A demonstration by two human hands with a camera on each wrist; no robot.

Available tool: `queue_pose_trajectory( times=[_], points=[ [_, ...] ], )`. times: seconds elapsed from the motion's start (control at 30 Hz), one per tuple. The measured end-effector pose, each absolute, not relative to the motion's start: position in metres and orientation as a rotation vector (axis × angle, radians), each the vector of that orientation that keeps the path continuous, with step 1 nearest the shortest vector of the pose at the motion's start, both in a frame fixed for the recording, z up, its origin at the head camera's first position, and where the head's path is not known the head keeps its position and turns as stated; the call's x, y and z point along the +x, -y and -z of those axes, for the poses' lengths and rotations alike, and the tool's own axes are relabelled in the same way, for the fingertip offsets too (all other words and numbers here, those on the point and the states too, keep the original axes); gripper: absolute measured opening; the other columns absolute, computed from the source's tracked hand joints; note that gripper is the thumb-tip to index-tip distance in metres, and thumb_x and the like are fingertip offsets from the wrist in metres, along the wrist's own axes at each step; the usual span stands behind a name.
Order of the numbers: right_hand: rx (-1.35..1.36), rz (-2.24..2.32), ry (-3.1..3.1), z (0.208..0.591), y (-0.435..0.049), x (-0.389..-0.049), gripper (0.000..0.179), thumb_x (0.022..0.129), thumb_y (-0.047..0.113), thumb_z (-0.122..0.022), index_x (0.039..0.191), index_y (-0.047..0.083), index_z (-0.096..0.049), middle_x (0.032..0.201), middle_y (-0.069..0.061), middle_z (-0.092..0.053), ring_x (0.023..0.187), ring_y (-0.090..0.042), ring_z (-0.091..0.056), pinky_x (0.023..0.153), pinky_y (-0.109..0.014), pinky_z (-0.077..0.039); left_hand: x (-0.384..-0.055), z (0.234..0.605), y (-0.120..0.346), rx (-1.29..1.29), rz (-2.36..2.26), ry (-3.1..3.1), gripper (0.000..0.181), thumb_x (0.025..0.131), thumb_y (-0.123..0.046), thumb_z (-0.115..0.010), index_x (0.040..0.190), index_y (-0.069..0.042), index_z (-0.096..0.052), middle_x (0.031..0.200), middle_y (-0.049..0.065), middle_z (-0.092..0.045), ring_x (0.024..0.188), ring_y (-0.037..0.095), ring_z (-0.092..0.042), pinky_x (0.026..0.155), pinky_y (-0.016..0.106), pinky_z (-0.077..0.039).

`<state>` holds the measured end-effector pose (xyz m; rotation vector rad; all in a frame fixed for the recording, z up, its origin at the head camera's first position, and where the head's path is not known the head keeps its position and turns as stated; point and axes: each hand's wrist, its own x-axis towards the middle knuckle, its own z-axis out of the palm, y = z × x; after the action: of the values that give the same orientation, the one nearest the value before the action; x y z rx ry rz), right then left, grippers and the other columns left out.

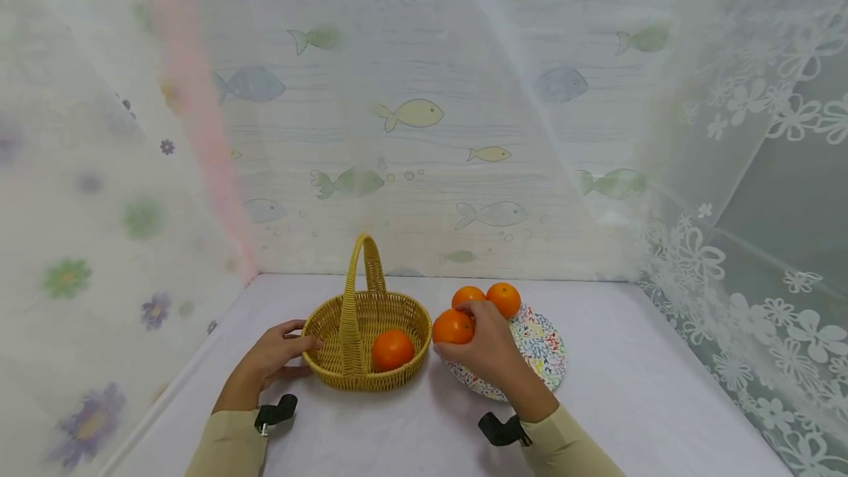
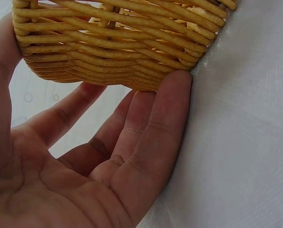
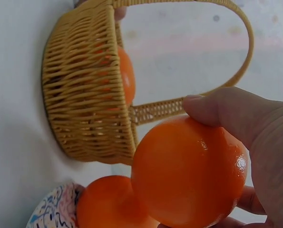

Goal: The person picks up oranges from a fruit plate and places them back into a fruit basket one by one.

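A yellow wicker basket (image 1: 372, 381) with a tall arched handle stands on the table, one orange (image 1: 392, 350) inside it. At its left side my left hand (image 1: 274, 357) grips the rim; in the left wrist view the thumb lies over the wall (image 2: 108, 47) and the fingertips touch it from below. My right hand (image 1: 486, 344) holds another orange (image 1: 453, 327) between thumb and fingers, just off the basket's right rim. That held orange (image 3: 189, 171) fills much of the right wrist view. Two more oranges, one left (image 1: 467, 296) and one right (image 1: 503, 300), sit on a colourfully speckled plate (image 1: 546, 348).
A white cloth (image 1: 371, 436) covers the table. Behind it hangs a sheer curtain (image 1: 411, 153) printed with fish. Flowered curtains stand along the left (image 1: 86, 278) and right (image 1: 782, 344) sides.
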<state>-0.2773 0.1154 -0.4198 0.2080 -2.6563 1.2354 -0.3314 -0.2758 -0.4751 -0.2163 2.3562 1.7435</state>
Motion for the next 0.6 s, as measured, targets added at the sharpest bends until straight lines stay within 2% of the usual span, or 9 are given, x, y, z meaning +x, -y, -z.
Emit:
queue_pose_trajectory(
  times=[0.33, 0.6],
  points=[
    [0.244, -1.265, 2.612, 0.412, -0.105, -0.281, 0.067, 0.073, 0.043, -0.092, 0.130, 0.020, -0.063, 0.129, -0.001, -0.058, 0.110, -0.023, -0.059, 0.088, -0.043, -0.062, -0.333, 0.476, 0.277, -0.201, -1.755, -2.335, 0.079, 0.088, -0.029, -0.081, 0.152, -0.004, -0.042, 0.144, 0.025, -0.052, 0.118, 0.031, -0.065, 0.086, 0.047, -0.065],
    [0.262, -1.287, 2.593, 0.413, -0.099, -0.286, 0.074, 0.075, 0.047, -0.091, 0.136, 0.017, -0.060, 0.130, 0.000, -0.061, 0.110, -0.021, -0.060, 0.090, -0.042, -0.062, -0.335, 0.478, 0.279, -0.186, -1.753, -2.331, 0.081, 0.088, -0.029, -0.080, 0.153, -0.004, -0.040, 0.150, 0.026, -0.047, 0.124, 0.034, -0.062, 0.087, 0.047, -0.064]
  ],
)
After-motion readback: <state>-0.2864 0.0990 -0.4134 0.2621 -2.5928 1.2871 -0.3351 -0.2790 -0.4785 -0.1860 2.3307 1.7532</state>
